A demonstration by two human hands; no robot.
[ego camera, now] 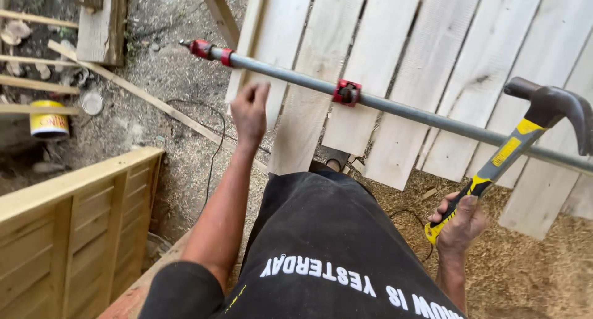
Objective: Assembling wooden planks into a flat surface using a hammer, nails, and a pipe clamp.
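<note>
- The panel of pale wooden planks (377, 66) is filling the frame from twelve to three o'clock, its boards running side by side with thin dark gaps between them and bare, rough-sawn faces.
- A long grey pipe clamp (426, 116) is lying across those planks, slanting from ten o'clock down to three o'clock, with red fittings at its far end and one red sliding jaw near its middle.
- A slatted wooden crate (74, 232) is sitting at eight o'clock, built of yellowish boards; I cannot tell what is lying inside it.
- I am gripping a claw hammer (519, 140) at four o'clock, its yellow, grey and black handle rising toward the dark steel head at three o'clock, above the pipe.
- My right hand (460, 223) is wrapping tight around the bottom of that handle, fingers curled closed.
- My left hand (250, 112) is hovering at eleven o'clock just below the pipe, fingertips pressed together as if pinching something too small to make out.
- A yellow tin (48, 120) is standing at nine o'clock on the dirt, lid off beside it; its contents are not showing.
</note>
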